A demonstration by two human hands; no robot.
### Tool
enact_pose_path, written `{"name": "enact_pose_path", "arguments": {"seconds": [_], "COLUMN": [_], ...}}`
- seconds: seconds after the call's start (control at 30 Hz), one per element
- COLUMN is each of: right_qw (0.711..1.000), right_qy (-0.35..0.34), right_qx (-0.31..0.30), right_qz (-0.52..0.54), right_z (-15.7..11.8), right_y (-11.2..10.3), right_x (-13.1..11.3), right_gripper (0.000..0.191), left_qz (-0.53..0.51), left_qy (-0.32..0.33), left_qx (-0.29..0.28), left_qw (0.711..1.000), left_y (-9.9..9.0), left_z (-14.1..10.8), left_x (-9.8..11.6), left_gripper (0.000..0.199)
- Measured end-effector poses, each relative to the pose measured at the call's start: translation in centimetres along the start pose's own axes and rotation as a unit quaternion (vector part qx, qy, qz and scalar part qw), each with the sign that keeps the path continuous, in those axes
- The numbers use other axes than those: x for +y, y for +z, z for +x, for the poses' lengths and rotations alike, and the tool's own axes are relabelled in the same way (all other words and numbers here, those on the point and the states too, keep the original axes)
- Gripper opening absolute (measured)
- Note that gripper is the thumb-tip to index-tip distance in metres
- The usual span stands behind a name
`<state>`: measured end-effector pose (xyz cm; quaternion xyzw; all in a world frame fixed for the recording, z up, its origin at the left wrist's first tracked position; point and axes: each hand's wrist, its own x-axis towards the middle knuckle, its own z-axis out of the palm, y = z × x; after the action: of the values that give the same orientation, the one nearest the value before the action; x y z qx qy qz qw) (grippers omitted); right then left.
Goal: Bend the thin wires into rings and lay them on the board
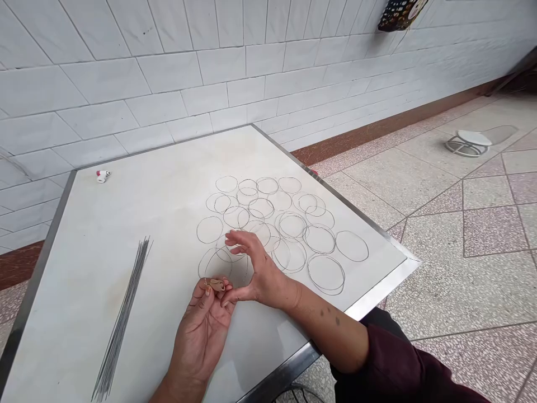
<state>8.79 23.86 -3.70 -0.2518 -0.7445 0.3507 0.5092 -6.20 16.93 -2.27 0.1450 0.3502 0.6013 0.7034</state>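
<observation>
My left hand (202,330) is palm up at the table's near side, its fingers closed on a small tan piece (217,285) that looks like tape or folded card. A thin wire loop (212,254) seems to rise from the same fingertips; its ends are hidden there. Just to the right, my right hand (260,274) is curved wide, with thumb and fingers apart and nothing between them. Its thumb tip comes close to the left fingers; whether they touch I cannot tell. Many thin wire rings (319,239) lie overlapping beyond and right of my hands.
A bundle of straight wires (121,322) lies along the left of the white table (168,201), which has a metal edge. Small white and red rolls (102,176) sit at the far left corner. A tiled wall borders the back; a low stool (469,143) stands on the floor.
</observation>
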Motion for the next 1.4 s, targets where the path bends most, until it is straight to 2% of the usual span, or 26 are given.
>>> {"name": "enact_pose_path", "arguments": {"seconds": [0.17,0.3,0.4,0.6,0.8,1.03,1.13,1.3,1.4], "right_qw": [0.997,0.997,0.995,0.988,0.990,0.992,0.992,0.992,0.992], "right_qy": [0.047,0.058,0.091,0.137,0.107,0.074,0.069,0.080,0.081], "right_qx": [-0.060,-0.042,-0.039,-0.047,-0.062,-0.100,-0.107,-0.095,-0.087], "right_qz": [0.000,0.012,0.016,0.051,0.067,0.015,-0.007,0.014,0.036], "right_z": [-0.1,-0.3,-0.3,-0.2,-0.2,-0.1,-0.1,-0.1,0.0], "right_y": [-0.3,-0.3,-0.3,-0.3,-0.5,-1.0,-1.1,-1.0,-1.0], "right_x": [-0.1,0.0,-0.1,-0.6,-0.9,-0.6,-0.8,-1.1,-1.0], "right_gripper": [0.120,0.126,0.127,0.117,0.098,0.105,0.102,0.091,0.097], "left_qz": [0.024,0.026,0.027,0.039,0.054,0.062,0.057,0.045,0.043], "left_qy": [-0.012,-0.017,-0.015,-0.005,-0.005,-0.022,-0.023,-0.016,-0.013], "left_qx": [-0.010,-0.009,-0.004,-0.015,-0.048,-0.056,-0.049,-0.033,-0.038], "left_qw": [1.000,0.999,1.000,0.999,0.997,0.996,0.997,0.998,0.998], "left_y": [-0.1,0.0,0.1,0.0,0.0,-0.2,-0.2,0.1,0.2], "left_z": [-0.1,-0.2,-0.3,-0.3,-0.5,-0.4,-0.3,-0.4,-0.5], "left_x": [-0.1,0.1,0.1,0.2,0.5,0.6,0.6,0.6,0.6], "left_gripper": [0.011,0.013,0.016,0.015,0.011,0.011,0.011,0.009,0.010]}}
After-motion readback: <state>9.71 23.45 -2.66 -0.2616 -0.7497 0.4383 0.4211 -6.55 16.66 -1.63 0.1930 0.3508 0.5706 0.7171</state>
